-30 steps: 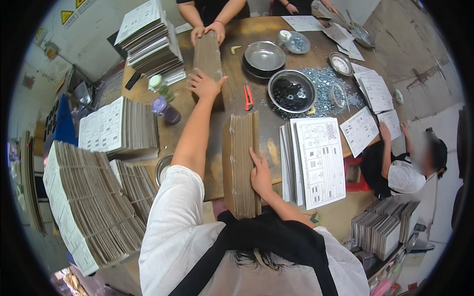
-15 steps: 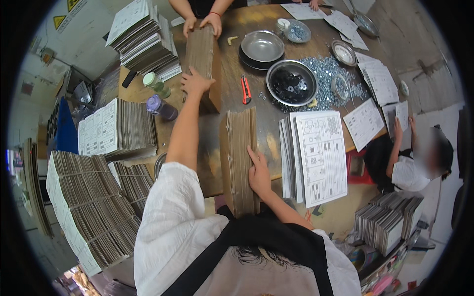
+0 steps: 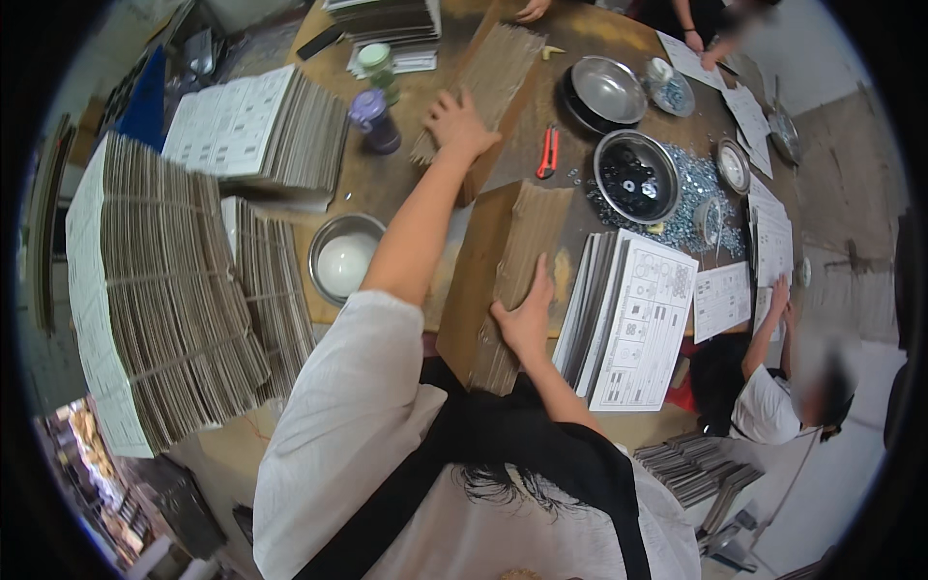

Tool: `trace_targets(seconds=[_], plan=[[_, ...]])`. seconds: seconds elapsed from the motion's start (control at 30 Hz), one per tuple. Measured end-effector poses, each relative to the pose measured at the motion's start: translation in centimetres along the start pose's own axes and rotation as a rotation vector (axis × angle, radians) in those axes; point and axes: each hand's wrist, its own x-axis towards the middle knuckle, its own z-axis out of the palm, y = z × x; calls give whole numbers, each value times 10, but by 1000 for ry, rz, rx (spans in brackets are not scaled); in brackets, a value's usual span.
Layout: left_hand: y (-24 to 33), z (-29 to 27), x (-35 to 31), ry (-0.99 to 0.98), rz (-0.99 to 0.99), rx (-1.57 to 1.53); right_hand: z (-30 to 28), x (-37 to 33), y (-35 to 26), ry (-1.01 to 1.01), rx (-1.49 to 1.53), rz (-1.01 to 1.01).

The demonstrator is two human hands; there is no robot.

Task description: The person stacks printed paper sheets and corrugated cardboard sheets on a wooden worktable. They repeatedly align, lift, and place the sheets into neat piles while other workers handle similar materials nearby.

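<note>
My left hand [image 3: 459,126] lies with spread fingers on the top of the far stack of cardboard sheets [image 3: 501,68], which stands on edge on the table. Closer to me, a second stack of cardboard sheets [image 3: 530,217] also stands on edge, its broad brown side facing left. My right hand [image 3: 527,319] rests against its right part, thumb apart from the stretched fingers. Right beside this stack is a pile of printed sheets [image 3: 643,319]. Between the stacks and the metal bowls lies a red utility knife [image 3: 548,152].
Bound sheet bundles [image 3: 174,290] and a printed pile [image 3: 237,121] fill the left. A white bowl [image 3: 345,257], purple bottle [image 3: 375,121] and green-lidded jar [image 3: 377,70] stand nearby. Loose metal hardware [image 3: 691,174] surrounds a bowl of black parts [image 3: 636,176]. Other people's hands [image 3: 532,10] work around the table.
My view has shifted, so the table appears turned. The near stack now shows its broad left side. A co-worker's two hands no longer both grip the far stack's end; one shows beyond it.
</note>
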Motion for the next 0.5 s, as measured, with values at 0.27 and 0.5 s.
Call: trace_targets(seconds=[0.27,0.5], plan=[[-3,-14,21,-111,-15,-7,8,11,-31,-57,-146,91],[-27,-15,-62,-10,13,-29,-12,24,34,62,105,8]])
